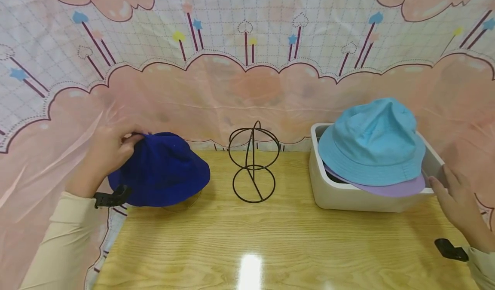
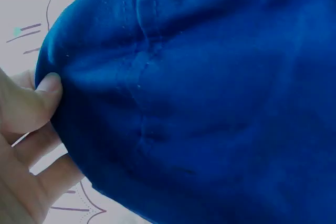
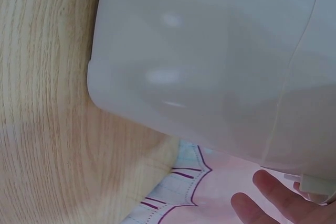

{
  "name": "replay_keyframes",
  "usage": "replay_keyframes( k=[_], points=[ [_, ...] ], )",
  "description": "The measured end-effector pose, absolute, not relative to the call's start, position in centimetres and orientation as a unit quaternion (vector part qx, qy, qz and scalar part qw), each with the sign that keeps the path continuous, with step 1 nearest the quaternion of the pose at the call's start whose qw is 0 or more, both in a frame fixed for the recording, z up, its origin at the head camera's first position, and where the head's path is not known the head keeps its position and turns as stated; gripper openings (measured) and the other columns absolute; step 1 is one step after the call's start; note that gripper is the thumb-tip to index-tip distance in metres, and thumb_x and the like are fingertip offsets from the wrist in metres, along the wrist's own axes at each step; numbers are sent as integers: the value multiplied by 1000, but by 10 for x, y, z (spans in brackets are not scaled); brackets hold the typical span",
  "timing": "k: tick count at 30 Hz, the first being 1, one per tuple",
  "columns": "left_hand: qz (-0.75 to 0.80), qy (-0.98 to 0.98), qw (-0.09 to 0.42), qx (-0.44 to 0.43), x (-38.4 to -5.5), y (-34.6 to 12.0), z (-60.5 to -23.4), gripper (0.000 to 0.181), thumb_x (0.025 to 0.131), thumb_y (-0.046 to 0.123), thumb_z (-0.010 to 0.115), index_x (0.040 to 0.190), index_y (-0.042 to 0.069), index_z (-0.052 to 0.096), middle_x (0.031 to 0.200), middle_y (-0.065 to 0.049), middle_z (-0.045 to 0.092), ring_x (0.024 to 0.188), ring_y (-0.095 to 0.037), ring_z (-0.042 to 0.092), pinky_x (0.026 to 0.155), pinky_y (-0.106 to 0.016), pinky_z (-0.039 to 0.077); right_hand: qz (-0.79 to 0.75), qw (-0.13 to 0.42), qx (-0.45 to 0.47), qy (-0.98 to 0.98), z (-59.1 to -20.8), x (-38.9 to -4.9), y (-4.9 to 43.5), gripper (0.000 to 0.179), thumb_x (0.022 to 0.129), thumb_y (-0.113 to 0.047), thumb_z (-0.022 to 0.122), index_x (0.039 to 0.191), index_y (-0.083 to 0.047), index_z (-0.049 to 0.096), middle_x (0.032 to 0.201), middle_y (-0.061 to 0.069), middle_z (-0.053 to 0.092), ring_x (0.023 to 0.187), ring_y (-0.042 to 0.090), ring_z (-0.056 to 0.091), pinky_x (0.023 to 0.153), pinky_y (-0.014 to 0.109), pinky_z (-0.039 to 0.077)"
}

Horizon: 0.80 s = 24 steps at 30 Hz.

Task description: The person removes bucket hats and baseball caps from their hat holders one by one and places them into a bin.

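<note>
A dark blue bucket hat (image 1: 162, 167) sits at the left of the wooden table (image 1: 270, 242), over something clear at its base. My left hand (image 1: 110, 146) pinches the hat's crown at its left side; in the left wrist view the thumb (image 2: 44, 95) presses into the blue hat (image 2: 199, 93). A black wire hat stand (image 1: 253, 165) stands bare in the middle. On the right, a white bin (image 1: 348, 195) holds a light blue hat (image 1: 373, 146) on top of a lilac hat (image 1: 394, 189). My right hand (image 1: 458, 204) hovers with straight fingers beside the bin's right wall (image 3: 210, 61).
A pink and white patterned cloth (image 1: 247, 66) hangs behind the table and drapes down both sides. The wood surface in front of the stand and bin shows a glare spot (image 1: 249, 268).
</note>
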State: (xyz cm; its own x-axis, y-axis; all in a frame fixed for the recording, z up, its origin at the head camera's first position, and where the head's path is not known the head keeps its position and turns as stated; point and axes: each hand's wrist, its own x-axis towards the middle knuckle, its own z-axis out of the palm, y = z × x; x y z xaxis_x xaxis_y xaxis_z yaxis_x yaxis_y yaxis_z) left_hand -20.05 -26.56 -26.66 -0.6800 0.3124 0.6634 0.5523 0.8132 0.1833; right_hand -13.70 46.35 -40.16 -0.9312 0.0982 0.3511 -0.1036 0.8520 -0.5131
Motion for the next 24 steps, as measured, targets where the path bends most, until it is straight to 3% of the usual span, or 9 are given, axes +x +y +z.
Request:
replay_keyframes(
  k=[8,14,18,24],
  points=[
    [-202,-906,315,-197,-203,-264,-269,15,80,-8,63,83,6,68,81,-7,67,77,-10,55,73,-19,39,270,183,-2,-945,-402,-136,462,61,98,-17,38,144,14,11,137,46,17,105,58,26,76,72,23],
    [-207,-934,247,-156,-205,-267,-263,9,86,-3,56,87,2,63,87,-17,63,81,-32,55,72,-45,38,269,181,-2,-946,-402,-137,461,61,98,-17,39,143,14,11,137,46,18,106,58,27,75,72,25],
    [-210,-945,193,-159,-208,-269,-258,10,91,-1,49,91,-1,59,89,-19,57,82,-33,48,73,-46,34,272,177,-3,-946,-402,-136,462,62,98,-17,38,144,12,10,137,46,16,106,59,27,75,73,25],
    [-228,-950,159,-143,-220,-270,-254,14,92,0,43,88,-4,56,87,-19,50,83,-34,42,73,-44,30,279,189,11,-941,-401,-136,462,61,97,-13,39,144,14,11,134,47,20,104,59,29,73,72,26]
  ],
)
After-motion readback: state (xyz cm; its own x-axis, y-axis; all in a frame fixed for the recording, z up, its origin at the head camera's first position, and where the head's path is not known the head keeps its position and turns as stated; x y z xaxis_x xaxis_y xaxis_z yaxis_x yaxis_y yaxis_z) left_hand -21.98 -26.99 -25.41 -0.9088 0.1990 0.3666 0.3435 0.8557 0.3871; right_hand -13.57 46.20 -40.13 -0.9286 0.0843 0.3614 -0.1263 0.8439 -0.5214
